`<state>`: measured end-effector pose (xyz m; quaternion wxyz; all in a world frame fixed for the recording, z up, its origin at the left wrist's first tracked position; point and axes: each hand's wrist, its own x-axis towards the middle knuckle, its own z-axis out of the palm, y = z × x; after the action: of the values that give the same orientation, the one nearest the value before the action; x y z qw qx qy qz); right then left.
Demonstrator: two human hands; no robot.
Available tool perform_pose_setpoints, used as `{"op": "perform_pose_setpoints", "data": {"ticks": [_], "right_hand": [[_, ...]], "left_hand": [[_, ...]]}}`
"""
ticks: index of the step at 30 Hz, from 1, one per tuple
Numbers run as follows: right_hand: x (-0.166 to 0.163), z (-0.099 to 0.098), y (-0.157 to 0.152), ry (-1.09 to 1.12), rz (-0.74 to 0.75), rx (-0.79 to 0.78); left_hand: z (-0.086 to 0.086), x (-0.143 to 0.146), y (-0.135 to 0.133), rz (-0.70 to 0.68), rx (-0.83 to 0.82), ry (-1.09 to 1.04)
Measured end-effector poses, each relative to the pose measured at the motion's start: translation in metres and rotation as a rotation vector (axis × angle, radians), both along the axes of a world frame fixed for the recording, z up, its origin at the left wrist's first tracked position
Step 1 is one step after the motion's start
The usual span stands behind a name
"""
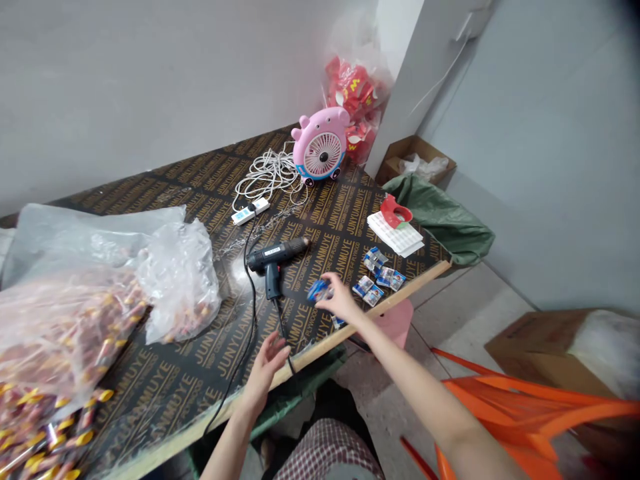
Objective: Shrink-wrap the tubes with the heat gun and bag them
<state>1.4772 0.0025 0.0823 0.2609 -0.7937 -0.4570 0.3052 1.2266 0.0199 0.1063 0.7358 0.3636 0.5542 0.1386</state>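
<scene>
My right hand (341, 300) is closed around a small blue printed packet (319, 289), held above the table near its front edge. Between the fingers, the packet is partly hidden and slightly blurred. My left hand (269, 363) hovers by the front edge with its fingers apart and nothing in them. Several similar small blue-and-white packets (369, 291) lie to the right of my right hand, and another sits partly under its wrist. Left of the right hand rests a black heat gun (277, 256), its nozzle pointing right and its cord running off the front edge.
Plastic bags (180, 287) and many yellow-capped tubes (60, 427) cover the table's left side. A power strip (251, 211), coiled white cable (270, 175) and pink fan (323, 148) stand farther back. At right are paper sheets (395, 235), a red tape dispenser (396, 211) and an orange chair (520, 407).
</scene>
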Motion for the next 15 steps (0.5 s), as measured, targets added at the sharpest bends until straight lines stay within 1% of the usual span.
{"op": "perform_pose_setpoints", "data": {"ticks": [2, 3, 4, 6, 7, 8, 9, 10, 11, 12, 13, 14, 15], "right_hand": [[-0.049, 0.015, -0.008, 0.118, 0.106, 0.035], [-0.072, 0.021, -0.014, 0.222, 0.157, 0.059], [-0.091, 0.026, -0.02, 0.258, 0.175, 0.067], [-0.113, 0.033, -0.03, 0.232, 0.232, 0.073], [-0.114, 0.035, -0.034, 0.17, 0.26, 0.079], [-0.106, 0.036, -0.036, 0.089, 0.28, 0.091], [-0.092, 0.035, -0.037, -0.005, 0.272, 0.1], [-0.072, 0.031, -0.037, -0.109, 0.237, 0.096], [-0.048, 0.026, -0.036, -0.226, 0.149, 0.072], [-0.021, 0.019, -0.034, -0.351, 0.017, -0.015], [0.007, 0.01, -0.033, -0.464, -0.1, -0.152], [0.032, 0.001, -0.031, -0.499, -0.16, -0.225], [0.055, -0.008, -0.03, -0.512, -0.181, -0.273]], "left_hand": [[0.001, 0.022, -0.005, 0.17, -0.103, -0.186], [0.0, 0.031, -0.008, 0.231, -0.159, -0.245], [-0.002, 0.037, -0.011, 0.281, -0.212, -0.275], [-0.008, 0.043, -0.016, 0.358, -0.295, -0.288], [-0.01, 0.042, -0.017, 0.386, -0.329, -0.299], [-0.013, 0.04, -0.018, 0.403, -0.364, -0.319], [-0.014, 0.036, -0.019, 0.41, -0.396, -0.346], [-0.014, 0.031, -0.019, 0.412, -0.425, -0.372], [-0.014, 0.025, -0.018, 0.411, -0.452, -0.392], [-0.013, 0.019, -0.018, 0.413, -0.471, -0.408], [-0.012, 0.012, -0.017, 0.414, -0.482, -0.422], [-0.01, 0.005, -0.016, 0.418, -0.485, -0.437], [-0.009, -0.003, -0.016, 0.425, -0.48, -0.454]]}}
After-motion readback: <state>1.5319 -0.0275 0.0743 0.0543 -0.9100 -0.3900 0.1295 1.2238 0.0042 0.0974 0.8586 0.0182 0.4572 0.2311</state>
